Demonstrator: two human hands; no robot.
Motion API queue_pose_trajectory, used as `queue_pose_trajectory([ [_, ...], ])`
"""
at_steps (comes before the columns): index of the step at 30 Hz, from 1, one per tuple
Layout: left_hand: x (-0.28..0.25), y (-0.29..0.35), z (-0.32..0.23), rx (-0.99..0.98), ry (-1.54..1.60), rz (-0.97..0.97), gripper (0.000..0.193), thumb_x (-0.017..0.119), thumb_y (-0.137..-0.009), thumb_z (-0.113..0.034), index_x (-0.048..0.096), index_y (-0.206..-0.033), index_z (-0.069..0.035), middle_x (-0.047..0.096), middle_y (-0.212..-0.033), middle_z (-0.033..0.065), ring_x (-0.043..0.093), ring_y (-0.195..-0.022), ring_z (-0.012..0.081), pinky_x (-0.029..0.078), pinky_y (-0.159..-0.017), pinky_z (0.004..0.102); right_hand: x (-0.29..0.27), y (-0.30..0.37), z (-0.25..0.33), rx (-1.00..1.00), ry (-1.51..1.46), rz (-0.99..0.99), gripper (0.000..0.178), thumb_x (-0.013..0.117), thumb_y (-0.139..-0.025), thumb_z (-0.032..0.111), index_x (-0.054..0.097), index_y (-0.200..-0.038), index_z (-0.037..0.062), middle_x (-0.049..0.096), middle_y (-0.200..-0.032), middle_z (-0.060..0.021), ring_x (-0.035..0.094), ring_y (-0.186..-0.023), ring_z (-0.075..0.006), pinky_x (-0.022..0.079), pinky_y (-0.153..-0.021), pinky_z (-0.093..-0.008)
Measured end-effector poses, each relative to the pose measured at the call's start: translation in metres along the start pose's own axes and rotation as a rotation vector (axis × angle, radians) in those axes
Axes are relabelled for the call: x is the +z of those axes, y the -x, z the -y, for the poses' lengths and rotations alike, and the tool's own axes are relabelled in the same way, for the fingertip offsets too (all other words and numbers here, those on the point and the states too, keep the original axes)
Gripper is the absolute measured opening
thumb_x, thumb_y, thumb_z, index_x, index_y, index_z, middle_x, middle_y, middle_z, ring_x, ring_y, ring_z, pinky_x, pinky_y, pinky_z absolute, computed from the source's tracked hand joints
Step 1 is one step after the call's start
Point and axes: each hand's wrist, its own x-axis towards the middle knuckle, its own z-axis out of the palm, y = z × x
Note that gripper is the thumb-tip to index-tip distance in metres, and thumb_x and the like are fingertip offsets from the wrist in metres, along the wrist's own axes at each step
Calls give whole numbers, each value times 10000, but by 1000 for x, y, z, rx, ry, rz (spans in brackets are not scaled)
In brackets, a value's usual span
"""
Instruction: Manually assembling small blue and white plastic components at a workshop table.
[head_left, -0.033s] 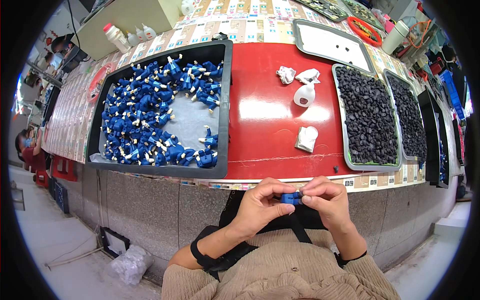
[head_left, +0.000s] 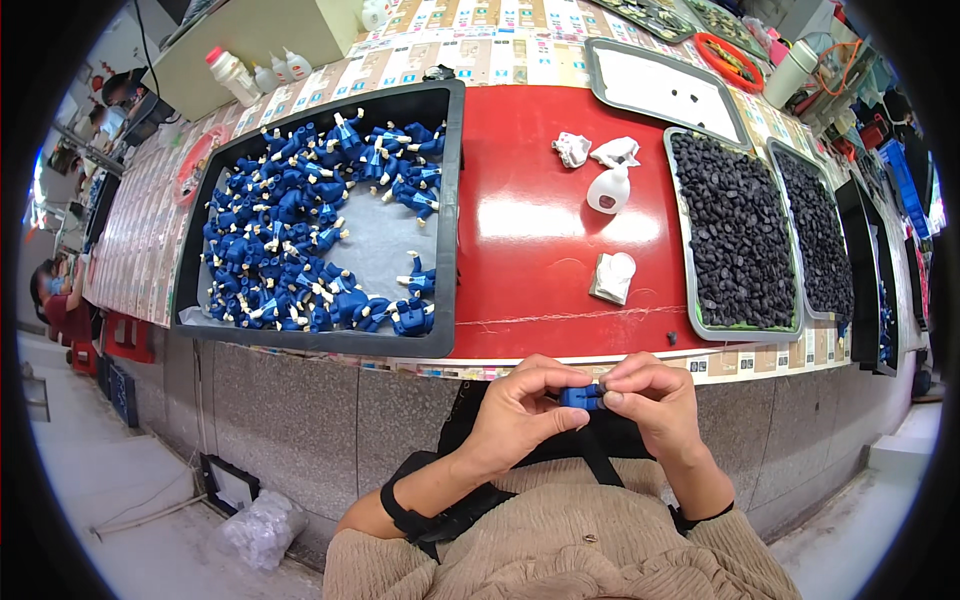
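Observation:
In front of my body, just off the table's near edge, I hold a small blue toy figure part between both hands. My left hand pinches its left end with thumb and fingers. At the other end the fingertips of my right hand close on the part, where a small dark bit shows; they mostly hide it. A black tray on the left of the table holds many blue figure parts with cream-coloured ends. Heaps of small black pieces lie in a grey-rimmed tray to the right.
On the red table surface stand a white squeeze bottle, crumpled white tissues and a small whitish block. One black piece lies near the front edge. Behind is a white-lined tray. Other people sit far left.

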Motion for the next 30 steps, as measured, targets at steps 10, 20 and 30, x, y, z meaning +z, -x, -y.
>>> queue_pose_trajectory([
  [10,1,3,-2,155,-268,-42,313,734,-753,17,671,-1053,-46,563,-1053,47,579,-921,115,525,-739,219,-1,3,-1,18,6,4,112,706,-731,-75,691,-813,0,612,-913,-99,614,-859,-172,511,-786,-285],
  [20,0,2,-5,73,-215,24,358,721,-737,69,651,-1080,-10,552,-1093,77,591,-994,167,546,-825,271,-8,2,-5,6,-45,55,122,703,-726,-85,695,-809,5,621,-908,-95,611,-870,-171,513,-785,-283],
  [30,-1,0,-3,2,25,112,369,742,-737,31,643,-1089,-10,546,-1111,89,578,-999,154,532,-835,266,-16,0,-4,-67,-69,173,129,716,-726,-85,704,-816,6,641,-926,-98,622,-861,-168,506,-786,-288],
])
